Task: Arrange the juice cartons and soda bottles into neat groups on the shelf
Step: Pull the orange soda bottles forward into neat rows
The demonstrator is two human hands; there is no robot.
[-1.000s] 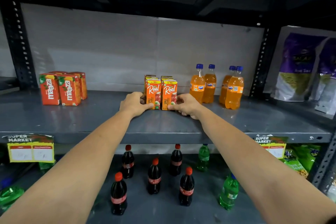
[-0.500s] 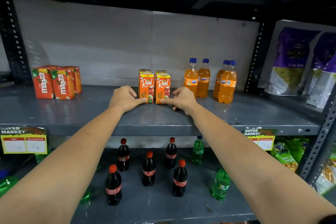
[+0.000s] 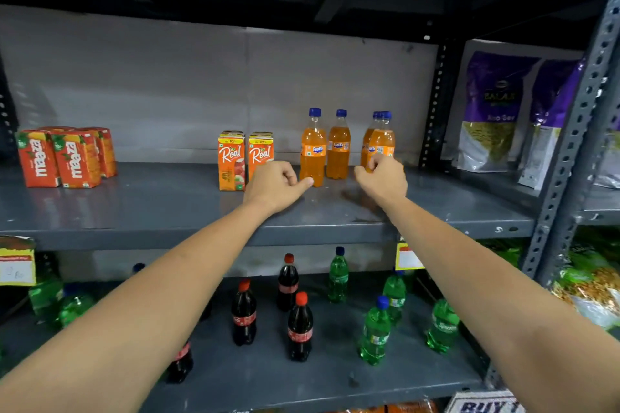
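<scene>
On the grey middle shelf (image 3: 151, 208), Maaza cartons (image 3: 63, 157) stand grouped at the left. Two rows of Real juice cartons (image 3: 231, 161) stand mid-shelf. To their right are two orange Fanta bottles (image 3: 312, 147) side by side, then a gap, then a second pair of Fanta bottles (image 3: 380, 139), one behind the other. My left hand (image 3: 273, 184) rests on the shelf in front of the right Real carton, fingers curled, index fingertip touching the nearest Fanta bottle's base. My right hand (image 3: 384, 178) is curled at the base of the right pair, hiding their bottoms.
The lower shelf holds scattered cola bottles (image 3: 244, 315) and green soda bottles (image 3: 375, 332). Purple snack bags (image 3: 493, 117) fill the bay to the right, behind a perforated steel post (image 3: 570, 144). Price tags (image 3: 16, 261) hang from the shelf's front edge.
Both hands left the Real cartons and moved right to the Fanta bottles. The view has shifted right and closer.
</scene>
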